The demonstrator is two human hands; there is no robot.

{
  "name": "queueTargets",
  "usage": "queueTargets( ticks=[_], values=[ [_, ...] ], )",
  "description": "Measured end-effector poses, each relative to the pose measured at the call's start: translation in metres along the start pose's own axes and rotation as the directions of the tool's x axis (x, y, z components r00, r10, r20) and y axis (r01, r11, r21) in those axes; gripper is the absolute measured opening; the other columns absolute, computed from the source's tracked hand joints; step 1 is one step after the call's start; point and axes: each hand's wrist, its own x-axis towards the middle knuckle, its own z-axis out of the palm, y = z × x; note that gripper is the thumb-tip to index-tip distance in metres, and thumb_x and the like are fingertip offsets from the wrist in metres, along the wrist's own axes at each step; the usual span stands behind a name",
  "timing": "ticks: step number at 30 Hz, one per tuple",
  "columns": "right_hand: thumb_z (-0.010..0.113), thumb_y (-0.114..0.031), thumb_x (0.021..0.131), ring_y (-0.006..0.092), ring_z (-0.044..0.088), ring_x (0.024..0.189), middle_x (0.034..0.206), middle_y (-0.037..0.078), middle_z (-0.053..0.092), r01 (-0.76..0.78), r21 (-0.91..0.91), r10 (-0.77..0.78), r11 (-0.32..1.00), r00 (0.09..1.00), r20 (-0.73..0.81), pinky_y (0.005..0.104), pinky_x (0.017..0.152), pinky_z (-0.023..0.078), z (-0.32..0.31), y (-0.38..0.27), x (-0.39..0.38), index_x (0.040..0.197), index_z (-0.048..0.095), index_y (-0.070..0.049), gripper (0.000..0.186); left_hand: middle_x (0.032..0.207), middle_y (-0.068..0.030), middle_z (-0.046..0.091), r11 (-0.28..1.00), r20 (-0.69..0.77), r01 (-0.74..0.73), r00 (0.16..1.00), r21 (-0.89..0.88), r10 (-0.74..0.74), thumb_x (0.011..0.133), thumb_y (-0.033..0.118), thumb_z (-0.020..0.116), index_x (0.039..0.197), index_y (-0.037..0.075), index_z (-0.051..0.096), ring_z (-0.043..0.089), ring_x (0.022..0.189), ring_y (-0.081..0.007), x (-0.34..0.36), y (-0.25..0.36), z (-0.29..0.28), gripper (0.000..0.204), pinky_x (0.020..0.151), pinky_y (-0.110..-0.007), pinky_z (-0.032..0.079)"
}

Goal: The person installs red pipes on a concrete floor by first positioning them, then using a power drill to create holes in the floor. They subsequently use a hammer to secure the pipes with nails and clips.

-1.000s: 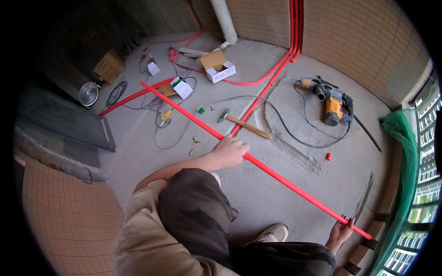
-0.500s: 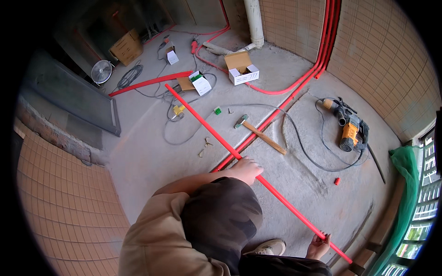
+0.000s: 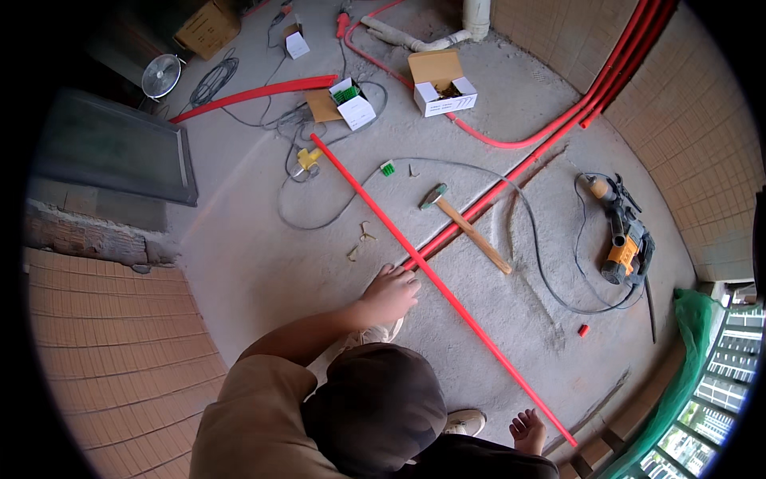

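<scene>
A long straight red pipe [image 3: 455, 299] slants across my view, crossing over the red pipes [image 3: 455, 229] that run along a groove in the concrete floor. My left hand [image 3: 389, 295] is left of the long pipe, its fingers curled over the near end of the floor pipes and hiding that end. Beside the long pipe's lower right end, my right hand [image 3: 528, 433] is off it, fingers apart and slightly bent, holding nothing. Just beyond the crossing lies a hammer [image 3: 467, 227] with a wooden handle.
An orange-and-black rotary hammer [image 3: 626, 239] lies at right, its grey cable looping over the floor. Farther off are a white box of green pieces [image 3: 351, 104], another open box [image 3: 444, 92] and a fan [image 3: 161, 76]. Green netting [image 3: 688, 343] hangs by the window.
Both hands have let go of the long red pipe. My left hand has moved to the floor pipes' end, and my right hand has drawn slightly left from the long pipe.
</scene>
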Motion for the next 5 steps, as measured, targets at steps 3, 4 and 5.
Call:
queueTargets(
  ticks=[3, 4, 5],
  values=[
    [0.061, -0.046, 0.098, 0.0257, 0.063, 0.081, 0.093, 0.006, 0.065, -0.129, 0.031, 0.125, 0.991, 0.985, 0.121, 0.0414, 0.071, 0.052, -0.006, -0.034, -0.085, 0.111, 0.059, -0.011, 0.037, 0.108, -0.0191, 0.067, 0.828, 0.125, 0.433, 0.901, -0.357, -0.416, 0.089, 0.013, 0.061, 0.102, 0.005, 0.065, 0.064, 0.106, -0.0367, -0.102, -0.034, -0.033, 0.016, 0.091, -0.047, 0.049],
    [0.061, -0.046, 0.098, 0.0269, 0.063, 0.082, 0.094, 0.007, 0.066, -0.162, 0.110, 0.123, 0.981, 0.947, 0.298, 0.0433, 0.072, 0.052, -0.034, -0.038, -0.097, 0.111, 0.059, -0.011, 0.038, 0.107, -0.0211, 0.067, 0.749, 0.164, 0.542, 0.837, -0.381, -0.523, 0.090, 0.013, 0.060, 0.103, 0.004, 0.065, 0.065, 0.103, -0.0389, -0.138, -0.034, -0.056, 0.017, 0.088, -0.048, 0.051],
    [0.062, -0.049, 0.096, 0.0315, 0.065, 0.098, 0.107, 0.009, 0.069, -0.172, 0.145, 0.098, 0.974, 0.904, 0.416, 0.0538, 0.090, 0.051, -0.077, -0.037, -0.099, 0.110, 0.059, -0.011, 0.041, 0.107, -0.0211, 0.067, 0.732, 0.168, 0.550, 0.830, -0.403, -0.531, 0.090, 0.013, 0.060, 0.103, 0.004, 0.065, 0.065, 0.103, -0.0389, -0.147, -0.030, -0.081, 0.017, 0.088, -0.048, 0.051]
  ],
)
